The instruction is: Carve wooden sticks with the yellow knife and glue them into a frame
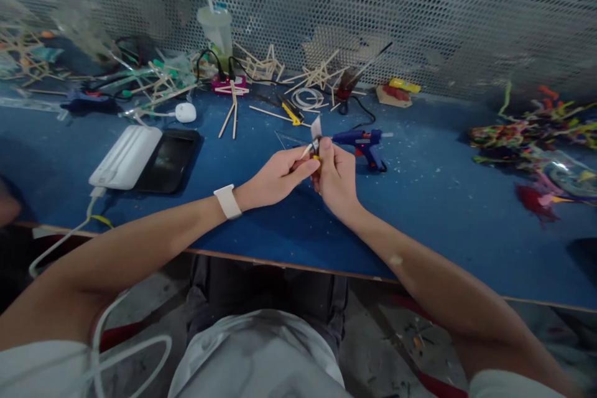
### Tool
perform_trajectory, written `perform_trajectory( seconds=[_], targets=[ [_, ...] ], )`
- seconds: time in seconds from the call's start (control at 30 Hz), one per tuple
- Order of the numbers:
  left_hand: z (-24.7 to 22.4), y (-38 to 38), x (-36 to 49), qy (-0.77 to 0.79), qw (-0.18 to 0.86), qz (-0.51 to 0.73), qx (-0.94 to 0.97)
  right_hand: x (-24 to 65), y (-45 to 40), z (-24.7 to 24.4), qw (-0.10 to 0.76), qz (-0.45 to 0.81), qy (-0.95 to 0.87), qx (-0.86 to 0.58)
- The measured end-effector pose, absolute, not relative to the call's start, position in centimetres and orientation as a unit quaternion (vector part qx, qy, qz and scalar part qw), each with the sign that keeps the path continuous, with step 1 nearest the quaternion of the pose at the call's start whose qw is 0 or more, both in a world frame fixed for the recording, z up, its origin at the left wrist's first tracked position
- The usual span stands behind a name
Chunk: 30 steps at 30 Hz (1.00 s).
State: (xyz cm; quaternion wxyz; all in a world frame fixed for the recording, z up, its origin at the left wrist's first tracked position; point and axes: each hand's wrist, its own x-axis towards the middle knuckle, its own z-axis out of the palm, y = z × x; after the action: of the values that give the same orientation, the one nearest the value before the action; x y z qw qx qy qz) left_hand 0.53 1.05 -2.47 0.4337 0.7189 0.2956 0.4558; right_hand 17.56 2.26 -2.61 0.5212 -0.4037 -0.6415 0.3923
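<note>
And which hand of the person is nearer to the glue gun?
The right. The right hand is just left of the glue gun; the left hand is farther left, beyond the right.

the lower part of the bladed tool [316,129] is hidden between the left hand [276,177] and right hand [339,177]; the lower end of the pale stick [306,151] is covered too. the colourful tangle [536,134] is blurred and cut off at right; the dark thing [586,255] below it, also cut off, can't be told.
</note>
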Motion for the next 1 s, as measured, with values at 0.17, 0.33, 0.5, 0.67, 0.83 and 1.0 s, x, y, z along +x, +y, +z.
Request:
perform_trajectory(
  seconds=[0.17,0.33,0.5,0.67,0.83,1.0],
  targets=[
    [-2.3,1.3,-0.3,0.257,0.612,0.456,0.593,18.4,2.4,-2.1,0.53,0.407,-0.632,-0.392],
    [-2.2,1.5,-0.5,0.273,0.56,0.484,0.614,19.2,2.8,-2.0,0.501,0.334,-0.701,-0.383],
    [-2.5,1.6,-0.4,0.271,0.512,0.48,0.659,19.5,2.8,-1.8,0.44,0.263,-0.78,-0.36],
    [-2.7,1.5,-1.1,0.31,0.433,0.466,0.707,19.6,2.7,-1.5,0.412,0.254,-0.794,-0.368],
    [-1.8,1.3,-1.7,0.338,0.302,0.435,0.778,19.6,2.8,-1.3,0.412,0.254,-0.797,-0.362],
    [-1.3,1.4,-1.7,0.345,0.236,0.416,0.808,19.8,3.0,-1.6,0.417,0.254,-0.801,-0.346]
  ],
)
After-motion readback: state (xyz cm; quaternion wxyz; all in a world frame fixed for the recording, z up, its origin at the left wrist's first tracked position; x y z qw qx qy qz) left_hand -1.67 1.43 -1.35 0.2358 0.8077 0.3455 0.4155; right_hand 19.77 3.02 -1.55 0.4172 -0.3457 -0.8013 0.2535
